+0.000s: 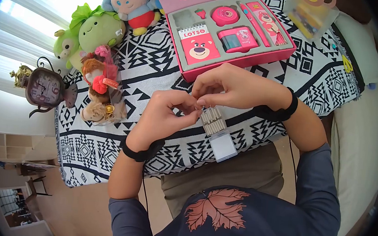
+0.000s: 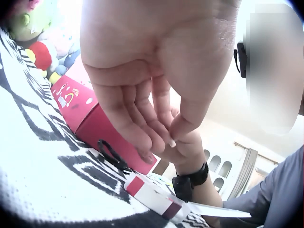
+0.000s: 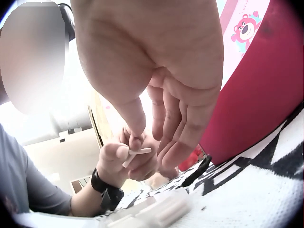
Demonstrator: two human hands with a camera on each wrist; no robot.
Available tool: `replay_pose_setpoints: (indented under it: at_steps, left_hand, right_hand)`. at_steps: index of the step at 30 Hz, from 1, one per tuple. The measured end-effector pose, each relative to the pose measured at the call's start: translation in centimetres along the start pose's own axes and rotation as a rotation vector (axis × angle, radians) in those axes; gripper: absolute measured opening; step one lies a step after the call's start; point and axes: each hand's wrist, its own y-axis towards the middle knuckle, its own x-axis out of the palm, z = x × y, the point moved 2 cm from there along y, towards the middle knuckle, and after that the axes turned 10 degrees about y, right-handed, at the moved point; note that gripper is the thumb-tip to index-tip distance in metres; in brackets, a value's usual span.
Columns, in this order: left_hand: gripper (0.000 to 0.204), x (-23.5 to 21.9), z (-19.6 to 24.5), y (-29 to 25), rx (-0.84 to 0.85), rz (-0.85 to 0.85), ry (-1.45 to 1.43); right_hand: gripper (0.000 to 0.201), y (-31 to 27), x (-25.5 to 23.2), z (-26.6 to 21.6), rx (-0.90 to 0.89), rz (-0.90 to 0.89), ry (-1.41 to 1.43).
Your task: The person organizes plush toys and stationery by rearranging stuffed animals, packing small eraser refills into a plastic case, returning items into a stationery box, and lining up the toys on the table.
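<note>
My left hand [image 1: 164,115] and right hand [image 1: 228,87] meet at their fingertips, above the top end of an open case of pale sticks [image 1: 213,121]. Small white sticks [image 3: 139,151] show crossed between the fingertips in the right wrist view; the left thumb and fingers [image 3: 126,159] pinch them, and the right thumb tip touches them from above. The right index fingertip is hidden there. Only a tiny white tip [image 2: 172,142] shows in the left wrist view. The case's white lower part [image 1: 223,146] lies toward the body, on the patterned cloth [image 1: 167,154].
Beyond the hands lies an open pink gift box [image 1: 188,74] with a notebook [image 1: 199,46] and other pink items. Plush toys [image 1: 98,29], a bagged doll [image 1: 99,82] and a clock [image 1: 45,87] stand at left. A clear bag [image 1: 310,16] and yellow scissors [image 1: 347,64] lie at right.
</note>
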Motion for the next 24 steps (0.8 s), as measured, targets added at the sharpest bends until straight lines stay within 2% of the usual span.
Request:
replay_pose_setpoints:
  at_steps: [4,7,9,13,15,16,18,24]
  left_hand:
    - [0.012,0.7,0.2,-0.1,-0.012,-0.025,-0.095]
    - [0.01,0.8,0.7,0.1,-0.016,-0.071,-0.093]
    - [0.009,1.0,0.5,0.1,0.039,-0.119,-0.019]
    - [0.011,1.5,0.2,0.1,0.043,-0.132,0.022]
    - [0.014,1.6,0.1,0.0,-0.101,-0.22,-0.015]
    - [0.014,1.6,0.2,0.1,-0.102,-0.219,-0.014]
    - [0.014,1.6,0.4,0.2,-0.105,-0.275,0.064]
    - [0.014,1.8,0.2,0.1,-0.073,-0.273,0.065]
  right_hand:
    - [0.02,-0.1,-0.4,0.1,0.028,-0.07,0.089]
    - [0.023,-0.2,-0.5,0.1,0.128,-0.126,0.131]
    - [0.021,-0.1,-0.3,0.1,0.177,-0.142,0.155]
    - [0.016,0.0,-0.4,0.8,0.199,-0.137,0.096]
    - [0.014,0.0,-0.3,0.8,0.282,-0.174,-0.046]
    - [0.014,0.0,-0.2,0.6,0.281,-0.175,-0.046]
    - [0.014,0.0,0.2,0.2,0.406,-0.191,-0.069]
    - [0.02,-0.1,0.4,1.0,0.335,-0.159,-0.069]
